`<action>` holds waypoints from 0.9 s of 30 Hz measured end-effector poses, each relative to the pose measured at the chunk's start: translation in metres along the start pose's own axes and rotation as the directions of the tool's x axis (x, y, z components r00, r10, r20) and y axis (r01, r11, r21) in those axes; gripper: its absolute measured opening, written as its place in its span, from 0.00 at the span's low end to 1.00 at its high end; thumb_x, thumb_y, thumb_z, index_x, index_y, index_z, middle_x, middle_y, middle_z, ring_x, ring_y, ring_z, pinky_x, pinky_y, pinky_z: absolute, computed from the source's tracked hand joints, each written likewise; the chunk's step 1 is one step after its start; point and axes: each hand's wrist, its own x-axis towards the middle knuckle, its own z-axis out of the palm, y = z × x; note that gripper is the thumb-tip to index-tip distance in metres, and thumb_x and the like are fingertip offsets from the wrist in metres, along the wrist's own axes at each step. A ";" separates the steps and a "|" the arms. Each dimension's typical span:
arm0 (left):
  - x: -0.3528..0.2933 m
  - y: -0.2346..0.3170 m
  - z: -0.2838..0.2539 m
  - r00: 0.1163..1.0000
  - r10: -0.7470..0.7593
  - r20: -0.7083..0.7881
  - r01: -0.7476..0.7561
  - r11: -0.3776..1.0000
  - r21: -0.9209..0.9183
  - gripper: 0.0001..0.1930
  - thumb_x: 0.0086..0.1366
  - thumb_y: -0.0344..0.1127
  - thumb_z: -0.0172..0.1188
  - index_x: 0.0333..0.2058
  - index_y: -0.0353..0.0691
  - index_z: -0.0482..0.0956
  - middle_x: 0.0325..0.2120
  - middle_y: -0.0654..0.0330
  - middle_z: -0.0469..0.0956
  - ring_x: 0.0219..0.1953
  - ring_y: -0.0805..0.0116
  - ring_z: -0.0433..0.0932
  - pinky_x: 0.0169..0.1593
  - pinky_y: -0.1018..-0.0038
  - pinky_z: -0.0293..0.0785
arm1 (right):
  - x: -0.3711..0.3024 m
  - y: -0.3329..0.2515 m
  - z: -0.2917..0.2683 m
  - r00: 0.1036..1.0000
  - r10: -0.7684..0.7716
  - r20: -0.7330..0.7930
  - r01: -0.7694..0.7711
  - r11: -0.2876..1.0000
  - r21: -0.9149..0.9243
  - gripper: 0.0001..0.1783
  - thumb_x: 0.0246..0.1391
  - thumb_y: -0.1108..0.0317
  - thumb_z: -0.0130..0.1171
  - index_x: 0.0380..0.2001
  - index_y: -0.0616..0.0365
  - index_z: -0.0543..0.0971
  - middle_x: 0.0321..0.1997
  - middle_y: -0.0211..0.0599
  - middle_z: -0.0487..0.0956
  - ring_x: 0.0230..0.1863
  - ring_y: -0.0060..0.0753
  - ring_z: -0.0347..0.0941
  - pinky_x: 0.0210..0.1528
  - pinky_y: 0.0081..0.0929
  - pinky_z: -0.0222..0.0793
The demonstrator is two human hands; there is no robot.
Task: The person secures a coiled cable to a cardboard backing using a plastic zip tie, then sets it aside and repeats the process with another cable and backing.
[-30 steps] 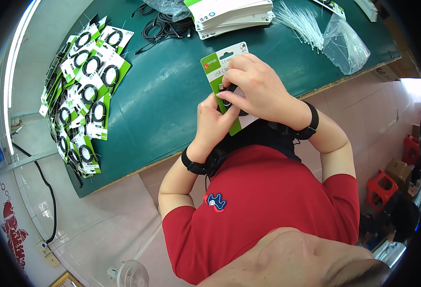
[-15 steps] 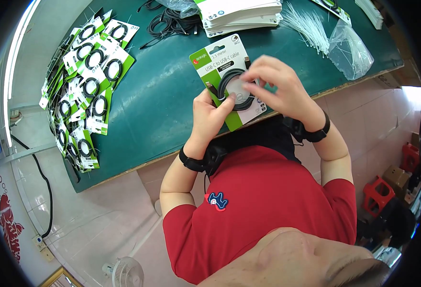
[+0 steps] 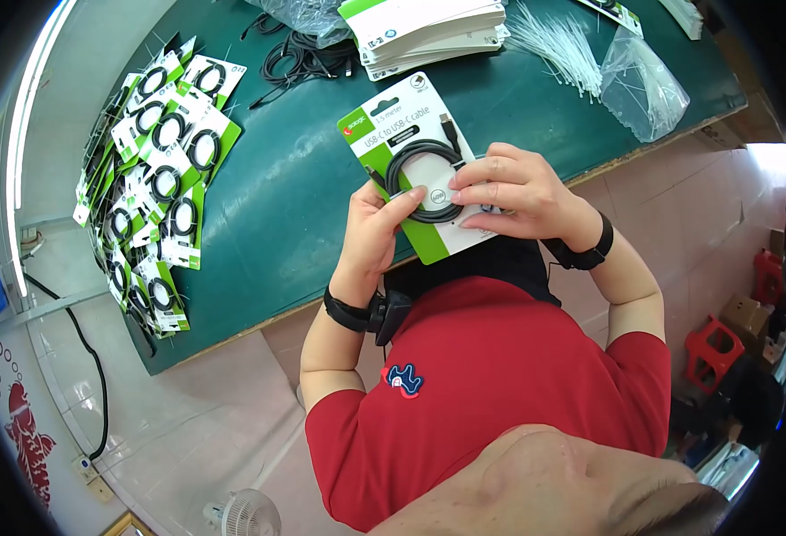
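Note:
A white-and-green cardboard packaging card [image 3: 424,239] is held tilted at the table's near edge. On its face lies a coiled black USB-C cable [image 3: 399,163], with one plug at the upper right of the coil and the other at the left. My left hand [image 3: 375,225] grips the card's left edge, its thumb pressing on the coil. From the right, my right hand [image 3: 527,192] has its fingers bent onto the coil's right side, covering part of the cable and card; what is under the fingertips is hidden.
Several carded cables [image 3: 165,183] are piled at the table's left. At the back are loose black cables [image 3: 299,67], a stack of blank-backed cards [image 3: 429,36], white cable ties [image 3: 558,49] and a clear plastic bag [image 3: 643,89]. A red stool [image 3: 713,353] stands on the floor at right.
My right hand has come down from above the coil onto its right side, and its fingers have closed there. The card has shifted slightly nearer to me in my left hand.

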 end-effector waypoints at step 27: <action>-0.026 -0.005 -0.014 0.989 -0.097 0.110 0.089 0.993 0.082 0.25 0.58 0.21 0.66 0.55 0.31 0.72 0.49 0.54 0.79 0.50 0.66 0.80 0.56 0.68 0.76 | -0.059 0.121 -0.115 0.596 0.740 -0.310 -0.662 0.235 -0.711 0.09 0.51 0.65 0.62 0.31 0.58 0.82 0.34 0.44 0.81 0.37 0.49 0.79 0.39 0.41 0.74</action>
